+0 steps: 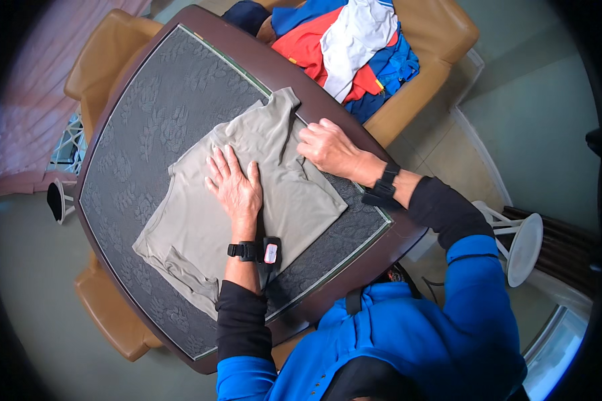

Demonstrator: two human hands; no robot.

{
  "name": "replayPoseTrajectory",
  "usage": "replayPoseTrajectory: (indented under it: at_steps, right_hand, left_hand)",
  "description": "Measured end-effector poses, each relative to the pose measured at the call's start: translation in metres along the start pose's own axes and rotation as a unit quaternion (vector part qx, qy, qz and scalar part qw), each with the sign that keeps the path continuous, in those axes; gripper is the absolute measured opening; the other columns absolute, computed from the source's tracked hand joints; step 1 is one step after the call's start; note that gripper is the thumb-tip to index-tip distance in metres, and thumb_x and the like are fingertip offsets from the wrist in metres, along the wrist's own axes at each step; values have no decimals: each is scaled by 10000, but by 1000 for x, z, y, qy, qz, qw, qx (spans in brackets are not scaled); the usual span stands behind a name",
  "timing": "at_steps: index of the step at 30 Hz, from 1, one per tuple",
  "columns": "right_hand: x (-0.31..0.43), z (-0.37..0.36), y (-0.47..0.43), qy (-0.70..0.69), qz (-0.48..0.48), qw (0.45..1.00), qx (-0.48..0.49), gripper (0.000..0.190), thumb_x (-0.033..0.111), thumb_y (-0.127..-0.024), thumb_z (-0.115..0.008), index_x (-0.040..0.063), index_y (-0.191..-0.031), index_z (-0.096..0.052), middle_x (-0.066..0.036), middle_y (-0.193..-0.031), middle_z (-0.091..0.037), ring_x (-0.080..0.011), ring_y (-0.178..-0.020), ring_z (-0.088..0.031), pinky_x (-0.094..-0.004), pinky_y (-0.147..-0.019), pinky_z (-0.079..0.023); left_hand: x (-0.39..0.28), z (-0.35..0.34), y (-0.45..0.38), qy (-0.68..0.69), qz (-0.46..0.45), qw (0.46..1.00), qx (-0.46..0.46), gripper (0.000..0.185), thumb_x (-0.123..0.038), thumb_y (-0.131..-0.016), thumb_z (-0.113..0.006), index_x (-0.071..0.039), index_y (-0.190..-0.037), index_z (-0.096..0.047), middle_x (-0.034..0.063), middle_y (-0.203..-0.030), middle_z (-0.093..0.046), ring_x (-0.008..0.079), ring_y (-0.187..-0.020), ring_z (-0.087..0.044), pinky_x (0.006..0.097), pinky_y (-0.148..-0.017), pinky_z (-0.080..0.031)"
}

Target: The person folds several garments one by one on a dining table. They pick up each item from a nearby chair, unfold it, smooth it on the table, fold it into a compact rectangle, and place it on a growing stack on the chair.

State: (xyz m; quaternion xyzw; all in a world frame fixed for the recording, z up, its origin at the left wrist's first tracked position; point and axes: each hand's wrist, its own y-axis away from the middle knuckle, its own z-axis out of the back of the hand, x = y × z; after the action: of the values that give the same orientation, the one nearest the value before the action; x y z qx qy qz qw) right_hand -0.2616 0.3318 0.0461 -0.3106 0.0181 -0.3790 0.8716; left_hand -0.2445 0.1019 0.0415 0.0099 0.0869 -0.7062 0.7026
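A grey-beige short-sleeved shirt (301,195) lies spread on the dark textured table mat, with creases near its far end and a bunched sleeve towards the near left. My left hand (236,188) rests flat on the middle of the cloth, fingers apart. At the shirt's right edge, my right hand (328,150) has its fingers curled onto the fabric, beside a fold; its fingertips are partly hidden. Both wrists wear black straps, and a small black device (271,253) with a label lies against the left one.
The dark mat (145,120) covers a brown-rimmed table (331,90). Beyond the far right edge, a tan armchair (431,35) holds a heap of red, white and blue clothes (351,50). More tan chairs (110,306) stand on the left. A white round-topped stool (524,250) is at the right.
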Motion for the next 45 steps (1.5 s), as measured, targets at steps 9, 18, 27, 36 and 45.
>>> replayPoseTrajectory:
  at_steps: [9, 18, 27, 36, 45]
  right_hand:
    - [-11, 11, 10, -85, -192, 977, -38, 49, 74, -763, -590, 81, -810, -580, -106, -710, -586, -314, -624, -597, -384, -545, -475]
    - [52, 32, 19, -556, -595, 569, -115, 306, 156, -888, -588, -23, -1130, -530, -149, -1112, -622, -208, -951, -645, -264, -664, -512]
    - [50, 9, 3, -672, -627, 341, -197, 308, 225, -864, -634, 28, -1077, -531, -123, -1052, -612, -215, -893, -644, -304, -606, -498]
    - [31, -11, -27, -656, -640, 392, -84, 118, 134, -837, -659, 80, -810, -558, 16, -596, -497, -67, -404, -389, -252, -398, -369]
    - [40, -6, -20, -371, -558, 741, -47, 239, 230, -794, -704, 35, -829, -569, -26, -578, -542, -120, -459, -510, -270, -431, -415]
  left_hand:
    - [1, 2, 2, 16, 6, 1000, -8, 636, -416, -909, -447, -100, -1435, -282, 128, -1506, -234, 307, -1401, -168, 538, -1096, -143]
    - [0, 0, 1, -2, 5, 1000, -8, 624, -429, -909, -442, -109, -1427, -306, 122, -1500, -250, 305, -1397, -180, 541, -1092, -147]
    - [2, 0, 0, 10, 12, 1000, -10, 618, -428, -908, -449, -110, -1422, -319, 118, -1496, -261, 299, -1396, -184, 534, -1097, -141]
    - [2, 2, 3, 46, 5, 998, -50, 591, -385, -909, -463, -91, -1406, -339, 130, -1483, -283, 304, -1387, -206, 536, -1093, -164]
    - [4, -3, 4, 81, 4, 994, -69, 572, -362, -903, -484, -84, -1389, -364, 118, -1456, -337, 296, -1371, -251, 548, -1087, -172]
